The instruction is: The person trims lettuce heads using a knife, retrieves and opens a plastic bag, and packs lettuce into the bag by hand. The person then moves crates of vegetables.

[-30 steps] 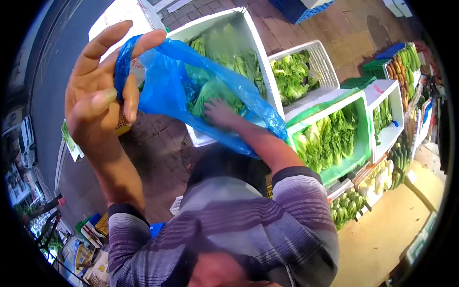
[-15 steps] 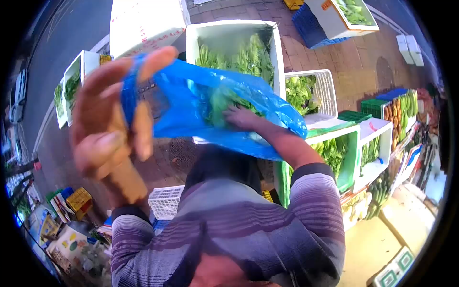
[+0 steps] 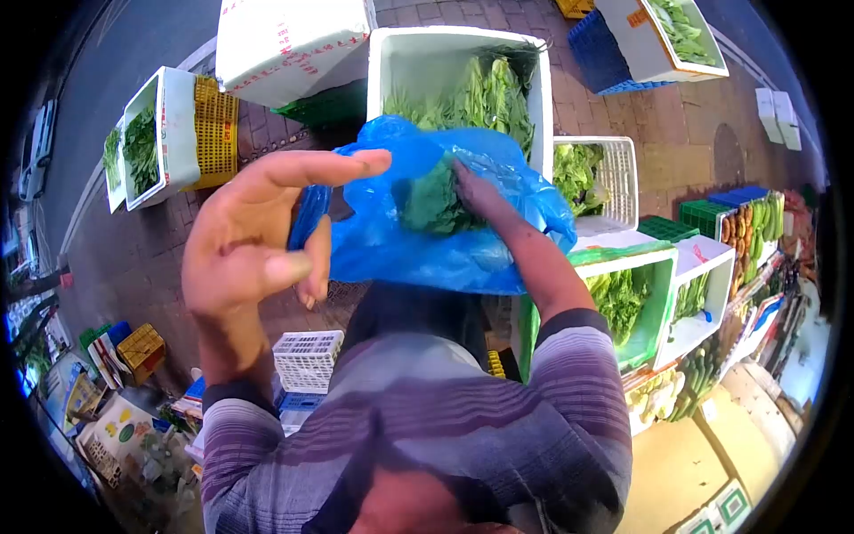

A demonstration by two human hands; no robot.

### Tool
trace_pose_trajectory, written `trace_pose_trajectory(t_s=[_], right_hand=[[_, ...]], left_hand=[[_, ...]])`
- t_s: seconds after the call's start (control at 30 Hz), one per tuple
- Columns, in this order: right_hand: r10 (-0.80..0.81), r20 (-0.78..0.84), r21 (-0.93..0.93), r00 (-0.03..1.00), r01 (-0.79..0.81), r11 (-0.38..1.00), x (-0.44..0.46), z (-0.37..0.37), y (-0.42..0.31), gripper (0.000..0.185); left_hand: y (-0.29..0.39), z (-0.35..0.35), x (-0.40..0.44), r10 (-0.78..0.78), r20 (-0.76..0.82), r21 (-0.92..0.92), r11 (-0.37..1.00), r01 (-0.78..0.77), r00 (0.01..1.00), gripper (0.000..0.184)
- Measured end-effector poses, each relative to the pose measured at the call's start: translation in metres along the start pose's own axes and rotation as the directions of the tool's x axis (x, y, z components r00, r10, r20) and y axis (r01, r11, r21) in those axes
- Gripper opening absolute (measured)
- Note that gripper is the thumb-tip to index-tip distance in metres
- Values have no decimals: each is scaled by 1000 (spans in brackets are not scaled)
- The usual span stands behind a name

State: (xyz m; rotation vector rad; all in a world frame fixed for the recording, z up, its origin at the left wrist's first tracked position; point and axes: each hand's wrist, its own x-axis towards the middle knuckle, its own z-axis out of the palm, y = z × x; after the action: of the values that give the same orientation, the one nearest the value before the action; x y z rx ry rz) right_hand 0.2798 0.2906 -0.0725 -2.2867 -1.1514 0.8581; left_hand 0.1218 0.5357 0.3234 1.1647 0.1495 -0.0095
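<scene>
A thin blue plastic bag (image 3: 382,254) spreads between my two hands, crumpled and bulging. My left hand (image 3: 253,231) has part of the bag hooked in its curled fingers, with the index finger stretched out over it. My right hand (image 3: 480,194) reaches into the bag from the right, its fingers around a bunch of leafy greens (image 3: 434,200). Blue film hides part of the greens, and some fingertips cannot be made out. Just beyond the bag, a white foam box (image 3: 381,67) holds long-leaved greens (image 3: 485,93).
A white basket (image 3: 620,182) of lettuce and a green-lined foam box (image 3: 660,307) of greens stand at right. At far left are a foam box (image 3: 182,133) and a yellow crate (image 3: 216,125). A closed white foam box (image 3: 294,40) stands behind. A white basket (image 3: 307,360) sits near my left side.
The bag has gone from stretched out to bunched up. My left hand has moved right, closer to my right hand. The greens now sit deeper under the blue film.
</scene>
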Motion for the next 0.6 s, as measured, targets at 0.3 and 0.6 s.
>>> trace_pose_trajectory(t_s=[0.3,0.6], right_hand=[[106,-26,28,994,-105,994,-1,-20,-52,30],[445,-361,875,819,463,-141,-305,-63,-76,55]], left_hand=[[24,11,20,-142,28,309,943,126,989,67],[5,11,27,-161,71,486,868,107,984,64]])
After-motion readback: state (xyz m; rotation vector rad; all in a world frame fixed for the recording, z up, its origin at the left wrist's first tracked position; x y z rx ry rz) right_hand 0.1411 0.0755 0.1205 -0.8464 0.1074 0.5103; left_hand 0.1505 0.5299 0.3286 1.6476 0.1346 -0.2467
